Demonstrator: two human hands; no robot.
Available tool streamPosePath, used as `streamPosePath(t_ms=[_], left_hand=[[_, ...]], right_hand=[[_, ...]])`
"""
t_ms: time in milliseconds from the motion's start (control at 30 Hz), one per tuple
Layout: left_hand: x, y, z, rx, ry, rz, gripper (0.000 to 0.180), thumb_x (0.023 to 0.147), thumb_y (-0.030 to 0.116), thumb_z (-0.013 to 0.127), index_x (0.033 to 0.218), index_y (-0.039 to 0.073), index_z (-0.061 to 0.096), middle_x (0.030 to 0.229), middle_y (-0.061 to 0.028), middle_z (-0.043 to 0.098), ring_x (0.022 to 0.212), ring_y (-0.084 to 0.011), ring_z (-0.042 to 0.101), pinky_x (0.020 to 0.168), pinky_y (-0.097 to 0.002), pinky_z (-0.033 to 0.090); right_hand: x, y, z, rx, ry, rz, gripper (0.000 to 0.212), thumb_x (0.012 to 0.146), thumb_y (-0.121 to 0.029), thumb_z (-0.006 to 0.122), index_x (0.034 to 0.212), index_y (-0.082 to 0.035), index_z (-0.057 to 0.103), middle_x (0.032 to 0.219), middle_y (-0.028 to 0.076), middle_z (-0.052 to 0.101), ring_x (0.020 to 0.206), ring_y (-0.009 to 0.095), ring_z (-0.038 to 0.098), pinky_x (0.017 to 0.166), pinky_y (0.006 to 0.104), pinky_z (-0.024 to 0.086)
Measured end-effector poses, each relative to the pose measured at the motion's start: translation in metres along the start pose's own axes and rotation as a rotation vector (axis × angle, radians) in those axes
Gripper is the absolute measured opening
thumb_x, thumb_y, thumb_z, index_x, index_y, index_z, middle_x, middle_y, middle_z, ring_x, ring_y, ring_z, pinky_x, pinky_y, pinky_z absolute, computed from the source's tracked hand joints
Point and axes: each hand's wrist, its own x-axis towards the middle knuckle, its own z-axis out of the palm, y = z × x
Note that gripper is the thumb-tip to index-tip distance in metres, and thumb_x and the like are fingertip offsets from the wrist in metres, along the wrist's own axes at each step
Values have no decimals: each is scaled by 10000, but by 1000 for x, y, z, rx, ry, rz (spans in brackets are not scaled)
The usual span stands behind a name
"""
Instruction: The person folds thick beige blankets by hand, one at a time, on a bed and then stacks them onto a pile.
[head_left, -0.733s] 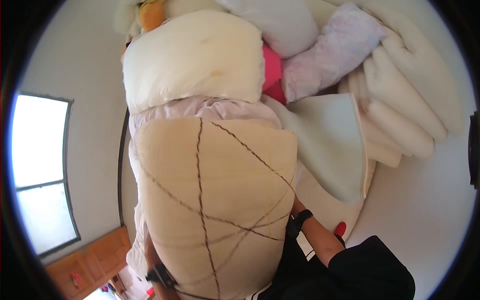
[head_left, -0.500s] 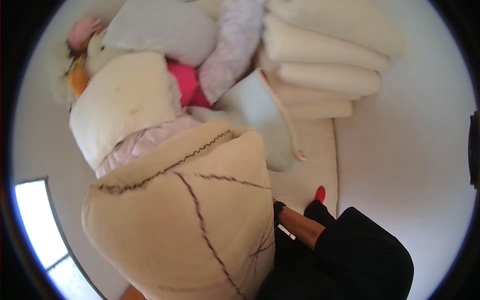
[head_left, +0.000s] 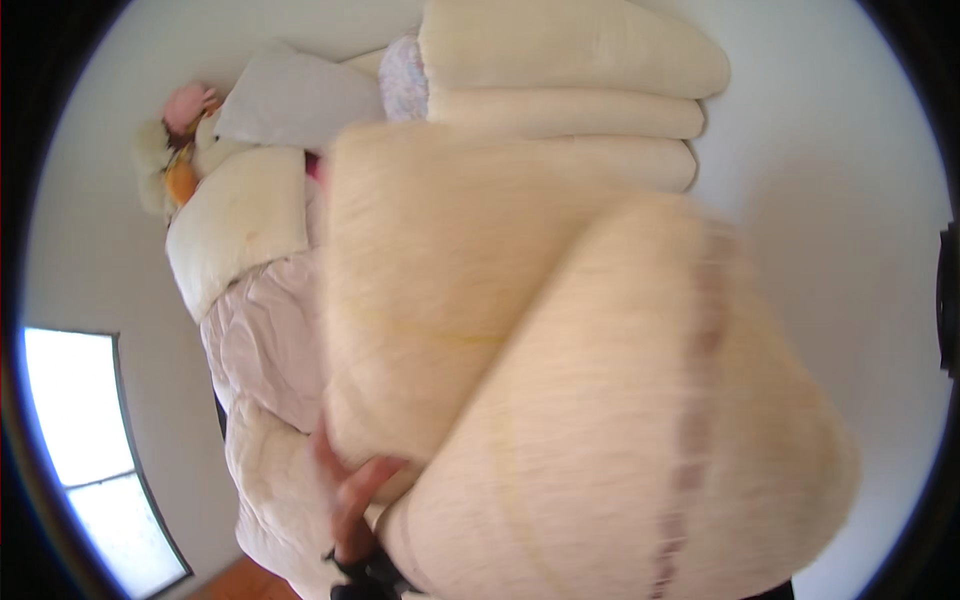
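A thick, folded cream quilt (head_left: 560, 400) fills the middle and right, close up and blurred by motion. It has a dark stripe down its right part and fainter yellowish lines. My left hand (head_left: 360, 495), with a dark band at the wrist, is closed on the quilt's lower left edge, thumb on the near side; some fingers are hidden. My right hand is out of sight, and the quilt covers the area where that arm was.
Stacked cream quilts (head_left: 570, 60) lie at the back against the wall. On the left are a grey pillow (head_left: 300, 100), a white cushion (head_left: 240, 225), crumpled pale pink bedding (head_left: 265, 335), plush toys (head_left: 180, 180) and more cream bedding (head_left: 280, 490). A bright window (head_left: 80, 400) is at far left.
A cream quilt is now raised across the middle and right, covering the bed's right part. My left hand has come into view on its edge; my right arm has gone out of sight.
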Motion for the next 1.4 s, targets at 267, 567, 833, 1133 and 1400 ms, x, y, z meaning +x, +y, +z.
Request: streamPosePath(t_ms=[267,567,833,1133,1400], left_hand=[[48,-88,237,-182,-213,-2,672,602,202,736,1170,-36,466,1023,-152,596,928,-189,571,835,-298,435],[14,-223,319,-493,-130,-633,581,709,295,645,1194,26,470,1094,-121,575,1009,-226,541,880,-316,400],[-27,-309,262,-544,60,-903,503,758,279,582,1187,37,480,1121,-114,561,1036,-242,524,901,-329,391],[10,-443,359,-809,-8,-1031,424,812,262,511,1179,50,492,1152,-106,546,1066,-260,505,924,-344,381],[65,-539,505,-1051,-52,-792,281,862,286,432,990,44,496,982,-99,551,903,-264,502,876,-470,389]], right_hand=[[-38,7,-219,52,371,45,517,883,-381,442,1210,19,438,1165,121,524,1028,210,505,858,323,417],[28,24,-303,22,458,25,510,881,-376,446,1194,27,450,1149,121,536,1013,208,515,849,325,423],[184,-3,-220,-525,168,-142,440,878,-348,442,1055,47,522,1008,122,593,885,217,561,769,344,446],[353,-29,-120,-1725,-329,-511,365,859,-322,410,1116,-78,500,886,198,584,814,367,544,687,423,435],[382,41,-128,-1959,36,-396,466,862,-403,432,1204,-87,454,1104,151,516,989,312,495,808,420,394]])
